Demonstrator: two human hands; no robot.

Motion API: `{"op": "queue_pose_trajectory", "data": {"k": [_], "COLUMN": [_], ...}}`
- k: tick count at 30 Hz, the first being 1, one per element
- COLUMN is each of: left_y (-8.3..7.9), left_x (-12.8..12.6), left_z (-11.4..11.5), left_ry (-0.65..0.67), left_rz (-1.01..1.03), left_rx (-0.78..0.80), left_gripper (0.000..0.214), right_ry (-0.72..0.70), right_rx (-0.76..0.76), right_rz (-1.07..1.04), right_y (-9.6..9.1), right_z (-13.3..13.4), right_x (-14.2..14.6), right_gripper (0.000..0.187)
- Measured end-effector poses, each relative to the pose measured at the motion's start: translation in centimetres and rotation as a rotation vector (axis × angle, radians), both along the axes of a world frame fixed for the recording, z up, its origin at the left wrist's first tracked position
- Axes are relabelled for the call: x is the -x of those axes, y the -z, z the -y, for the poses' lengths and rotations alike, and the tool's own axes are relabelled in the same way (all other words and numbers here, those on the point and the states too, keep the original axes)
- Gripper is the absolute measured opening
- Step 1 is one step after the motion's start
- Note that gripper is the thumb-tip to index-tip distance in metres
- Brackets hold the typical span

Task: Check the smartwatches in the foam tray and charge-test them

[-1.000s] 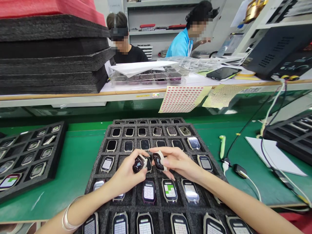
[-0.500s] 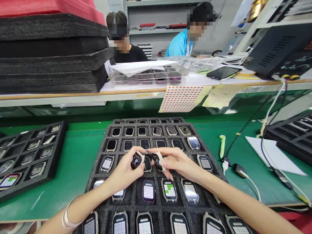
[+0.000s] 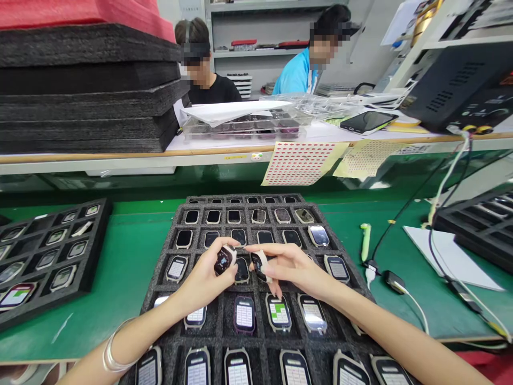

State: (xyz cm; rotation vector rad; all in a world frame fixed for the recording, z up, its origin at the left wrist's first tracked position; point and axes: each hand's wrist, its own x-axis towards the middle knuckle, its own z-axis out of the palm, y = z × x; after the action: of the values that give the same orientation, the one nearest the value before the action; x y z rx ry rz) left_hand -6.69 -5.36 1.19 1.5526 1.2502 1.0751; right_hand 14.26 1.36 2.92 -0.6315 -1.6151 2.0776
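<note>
My left hand (image 3: 212, 272) is closed on a smartwatch (image 3: 225, 260) whose dark screen is lit with small icons. In my right hand (image 3: 290, 264) a second smartwatch (image 3: 258, 264) with a pale case is pinched between thumb and fingers, turned on its side. Both are held close together above a black foam tray (image 3: 256, 342). Rows of strapless smartwatches sit in the tray's pockets, the far ones with dark screens, the nearer ones lit. A purple-cased watch (image 3: 244, 315) and one with a green and white screen (image 3: 278, 313) lie just below my hands.
Another foam tray of watches (image 3: 98, 235) lies at left, and a third (image 3: 473, 219) at right. Cables, a small black device (image 3: 394, 280) and white paper (image 3: 452, 259) lie on the green bench. Stacked black foam (image 3: 80, 91) stands on the shelf. Two people sit beyond.
The watch in my left hand has tilted slightly, and the one in my right hand has turned a little. Both hands stay over the same part of the tray.
</note>
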Motion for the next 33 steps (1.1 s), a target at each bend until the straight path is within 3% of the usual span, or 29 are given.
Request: {"op": "queue_pose_trajectory", "data": {"k": [12, 18, 23, 33], "left_y": [0.1, 0.6, 1.0, 1.2], "left_x": [0.0, -0.5, -0.4, -0.4], "left_z": [0.1, -0.2, -0.7, -0.7], "left_ry": [-0.018, 0.043, 0.057, 0.037], "left_rz": [0.031, 0.294, 0.531, 0.605], "left_rx": [0.014, 0.192, 0.21, 0.275], "left_gripper": [0.03, 0.055, 0.049, 0.047], "right_ry": [-0.007, -0.012, 0.022, 0.093], "right_rx": [0.016, 0.1, 0.102, 0.002], "right_rz": [-0.018, -0.058, -0.008, 0.035], "right_y": [-0.1, 0.4, 0.5, 1.0], "right_z": [0.2, -0.3, -0.7, -0.9], "right_x": [-0.2, -0.1, -0.2, -0.2], "right_gripper": [0.047, 0.048, 0.045, 0.055]}}
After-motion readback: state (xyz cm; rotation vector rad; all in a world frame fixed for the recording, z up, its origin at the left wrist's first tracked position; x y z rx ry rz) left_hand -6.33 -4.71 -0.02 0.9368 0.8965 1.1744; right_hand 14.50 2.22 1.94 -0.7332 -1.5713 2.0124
